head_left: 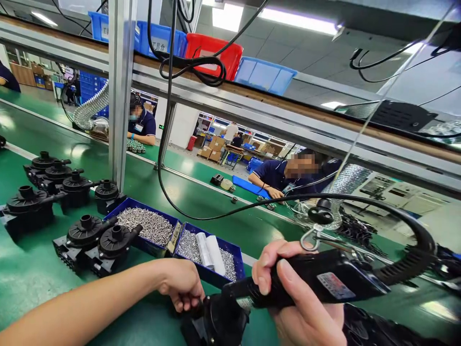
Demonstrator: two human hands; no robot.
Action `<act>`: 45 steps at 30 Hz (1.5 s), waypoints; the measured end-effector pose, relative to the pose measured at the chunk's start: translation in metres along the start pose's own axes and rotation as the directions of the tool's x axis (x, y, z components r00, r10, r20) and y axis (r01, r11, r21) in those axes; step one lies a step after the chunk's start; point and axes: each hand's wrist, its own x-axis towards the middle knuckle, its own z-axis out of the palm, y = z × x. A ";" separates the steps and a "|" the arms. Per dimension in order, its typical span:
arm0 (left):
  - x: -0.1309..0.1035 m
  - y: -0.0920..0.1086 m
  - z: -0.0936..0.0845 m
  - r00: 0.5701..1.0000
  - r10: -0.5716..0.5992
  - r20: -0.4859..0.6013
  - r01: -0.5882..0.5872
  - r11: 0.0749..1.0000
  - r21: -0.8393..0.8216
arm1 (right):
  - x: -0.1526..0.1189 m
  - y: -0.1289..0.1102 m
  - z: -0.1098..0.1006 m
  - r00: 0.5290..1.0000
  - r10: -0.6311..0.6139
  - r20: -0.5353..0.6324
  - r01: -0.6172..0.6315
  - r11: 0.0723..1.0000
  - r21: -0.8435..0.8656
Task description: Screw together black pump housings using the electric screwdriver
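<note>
My right hand (306, 293) is wrapped round a black electric screwdriver (298, 276), which lies nearly level with its tip toward the left. Below that tip is a black pump-like housing (219, 319) on the green bench. My left hand (183, 283) touches the housing's left side, its fingers curled and pressed together; what they pinch there is hidden. Just behind my hands, a blue bin holds long screws (146, 226). The blue bin beside it holds small metal parts (187, 246) and two white rolls (211, 252).
More black housings (86, 230) stand on the bench (151, 317) at left. A metal post (120, 96) rises behind them. The screwdriver's cable (360, 199) arches overhead. Across the bench, one person (281, 173) works at right and another (144, 122) farther left. Black parts lie at lower right (374, 329).
</note>
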 end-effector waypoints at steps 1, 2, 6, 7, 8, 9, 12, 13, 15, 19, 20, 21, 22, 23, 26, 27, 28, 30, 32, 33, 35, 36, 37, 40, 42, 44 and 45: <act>-0.002 0.001 -0.001 1.000 0.011 0.009 -0.011 1.000 -0.004 | -0.001 0.002 0.002 1.000 0.000 -0.005 0.000 1.000 -0.018; -0.004 0.001 -0.002 1.000 0.018 0.020 -0.018 1.000 -0.007 | -0.003 0.005 0.003 1.000 0.003 -0.014 -0.004 0.999 -0.039; -0.007 0.000 0.001 0.998 0.012 0.069 -0.013 1.000 0.019 | -0.003 0.016 0.007 1.000 0.027 0.002 -0.027 0.994 -0.103; -0.007 -0.001 0.003 0.998 0.015 0.064 -0.017 0.999 0.038 | -0.002 0.018 0.007 0.999 0.032 0.021 -0.029 0.994 -0.108; -0.006 -0.002 0.006 0.999 0.019 0.049 -0.022 0.998 0.061 | -0.001 0.020 0.006 0.999 0.036 0.039 -0.031 0.994 -0.109; -0.005 -0.003 0.008 0.999 0.025 0.022 -0.027 0.996 0.082 | 0.000 0.022 0.005 0.998 0.041 0.047 -0.036 0.993 -0.109; -0.004 -0.005 0.016 0.996 0.053 -0.069 -0.047 0.995 0.086 | 0.001 0.024 0.004 0.997 0.067 0.031 -0.063 0.992 -0.107; -0.003 -0.005 0.018 0.994 0.062 -0.086 -0.056 0.996 0.076 | 0.001 0.024 0.004 0.997 0.077 0.024 -0.074 0.992 -0.105; -0.003 -0.005 0.022 0.992 0.069 -0.107 -0.063 0.996 0.058 | 0.001 0.025 0.006 0.994 0.106 -0.006 -0.106 0.990 -0.092; -0.004 -0.004 0.025 0.986 0.064 -0.153 -0.053 0.996 0.076 | 0.000 0.027 0.007 0.988 0.151 -0.025 -0.152 0.986 -0.063; -0.006 -0.002 0.025 0.986 0.061 -0.154 -0.046 0.994 0.094 | 0.000 0.028 0.006 0.990 0.144 0.004 -0.144 0.988 -0.051; -0.009 -0.001 0.025 0.986 0.060 -0.154 -0.042 0.992 0.117 | 0.000 0.029 0.005 0.990 0.137 0.032 -0.136 0.990 -0.038; -0.012 0.001 0.025 0.987 0.056 -0.150 -0.035 0.989 0.141 | 0.000 0.030 0.004 0.990 0.132 0.054 -0.131 0.991 -0.026; -0.015 0.003 0.025 0.988 0.053 -0.144 -0.028 0.986 0.167 | 0.001 0.031 0.003 0.989 0.130 0.069 -0.129 0.992 -0.017; -0.025 0.009 0.026 0.987 0.046 -0.152 -0.013 0.978 0.209 | 0.001 0.033 0.002 0.988 0.137 0.078 -0.135 0.990 -0.034; -0.027 0.010 0.027 0.985 0.046 -0.164 -0.011 0.977 0.213 | 0.001 0.033 0.003 0.987 0.143 0.076 -0.140 0.989 -0.047; -0.029 0.011 0.027 0.983 0.051 -0.174 -0.011 0.976 0.219 | 0.000 0.034 0.004 0.986 0.154 0.071 -0.150 0.987 -0.058; -0.030 0.011 0.028 0.978 0.063 -0.197 -0.017 0.974 0.225 | 0.000 0.034 0.006 0.982 0.181 0.056 -0.178 0.982 -0.064; -0.029 0.009 0.028 0.976 0.067 -0.206 -0.021 0.976 0.218 | 0.000 0.036 0.008 0.977 0.204 0.060 -0.201 0.979 -0.039; -0.028 0.008 0.028 0.976 0.065 -0.206 -0.021 0.978 0.209 | 0.000 0.036 0.009 0.976 0.208 0.067 -0.207 0.978 -0.017; -0.023 0.005 0.028 0.979 0.062 -0.196 -0.024 0.981 0.190 | -0.001 0.037 0.009 0.973 0.213 0.086 -0.215 0.976 0.016; -0.021 0.003 0.028 0.979 0.072 -0.189 -0.036 0.982 0.186 | -0.001 0.038 0.009 0.971 0.218 0.094 -0.221 0.975 0.021; -0.018 0.001 0.028 0.979 0.083 -0.185 -0.048 0.982 0.184 | -0.002 0.038 0.008 0.970 0.221 0.099 -0.224 0.974 0.020; -0.015 -0.001 0.029 0.978 0.097 -0.187 -0.066 0.984 0.168 | -0.002 0.039 0.005 0.968 0.227 0.107 -0.230 0.973 0.017; -0.020 0.002 0.028 0.980 0.098 -0.175 -0.066 0.981 0.182 | -0.001 0.039 0.002 0.969 0.218 0.114 -0.222 0.975 0.024; -0.031 0.010 0.025 0.980 0.132 -0.146 -0.090 0.960 0.266 | 0.000 0.039 0.001 0.972 0.204 0.120 -0.208 0.978 0.018; -0.036 0.015 0.023 0.974 0.171 -0.150 -0.110 0.931 0.347 | 0.000 0.038 0.002 0.974 0.194 0.117 -0.196 0.981 0.002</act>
